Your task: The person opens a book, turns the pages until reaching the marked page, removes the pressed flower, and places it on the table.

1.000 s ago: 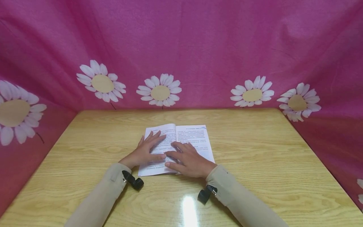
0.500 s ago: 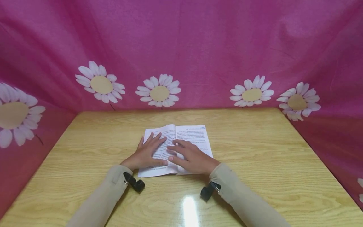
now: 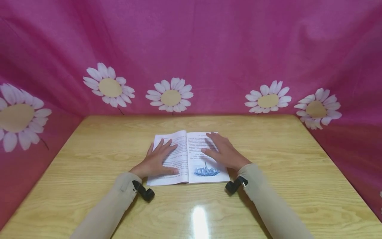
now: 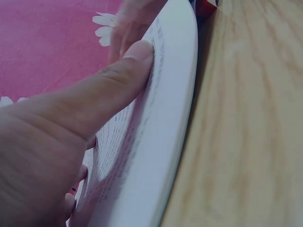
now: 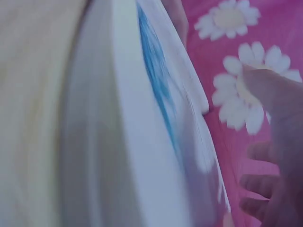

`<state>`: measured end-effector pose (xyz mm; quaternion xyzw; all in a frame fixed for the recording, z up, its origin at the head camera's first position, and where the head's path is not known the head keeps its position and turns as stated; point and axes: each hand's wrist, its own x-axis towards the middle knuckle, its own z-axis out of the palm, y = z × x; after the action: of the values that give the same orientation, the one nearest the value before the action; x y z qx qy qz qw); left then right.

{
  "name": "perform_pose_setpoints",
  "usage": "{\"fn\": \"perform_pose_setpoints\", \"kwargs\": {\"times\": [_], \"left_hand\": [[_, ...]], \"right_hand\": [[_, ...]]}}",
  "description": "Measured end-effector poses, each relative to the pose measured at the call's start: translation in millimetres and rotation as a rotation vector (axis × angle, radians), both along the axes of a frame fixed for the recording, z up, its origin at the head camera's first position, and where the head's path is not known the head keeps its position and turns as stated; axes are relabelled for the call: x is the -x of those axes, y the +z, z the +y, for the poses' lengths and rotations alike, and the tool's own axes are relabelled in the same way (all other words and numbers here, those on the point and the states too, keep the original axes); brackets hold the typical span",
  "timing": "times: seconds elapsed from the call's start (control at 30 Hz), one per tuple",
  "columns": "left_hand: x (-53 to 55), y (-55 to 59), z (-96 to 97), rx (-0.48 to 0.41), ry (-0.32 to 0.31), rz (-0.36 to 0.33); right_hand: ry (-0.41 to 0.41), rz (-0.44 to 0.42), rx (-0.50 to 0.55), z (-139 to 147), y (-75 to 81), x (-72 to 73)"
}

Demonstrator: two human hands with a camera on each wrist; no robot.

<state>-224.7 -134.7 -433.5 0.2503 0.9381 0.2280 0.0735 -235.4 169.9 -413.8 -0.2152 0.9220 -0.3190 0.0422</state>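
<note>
An open book with printed text lies on the table, a blue city drawing low on its right page. Spread over the left page, my left hand rests with straight fingers; in the left wrist view its thumb presses on the page. My right hand is over the outer part of the right page, fingers pointing away and holding nothing. The right wrist view has that hand apart from the page surface, with the blue drawing beside it.
The wooden table reaches out on all sides of the book. A pink curtain with white daisies hangs behind and along both sides. Small black cameras are fixed at both wrists.
My right hand has moved right, from the book's middle to the outer right page, uncovering the blue drawing that was hidden. The left hand stays on the left page.
</note>
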Motion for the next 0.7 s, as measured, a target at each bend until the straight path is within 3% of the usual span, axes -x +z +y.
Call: {"fn": "perform_pose_setpoints", "kwargs": {"times": [0.27,0.7], "left_hand": [[-1.1,0.0,1.1,-0.002,0.017,-0.017],[-0.3,-1.3,-0.1,-0.01,0.007,-0.004]], "right_hand": [[-0.043,-0.017,-0.084,22.1,-10.9,8.9],[-0.043,-0.042,-0.122,25.1,-19.1,9.6]]}}
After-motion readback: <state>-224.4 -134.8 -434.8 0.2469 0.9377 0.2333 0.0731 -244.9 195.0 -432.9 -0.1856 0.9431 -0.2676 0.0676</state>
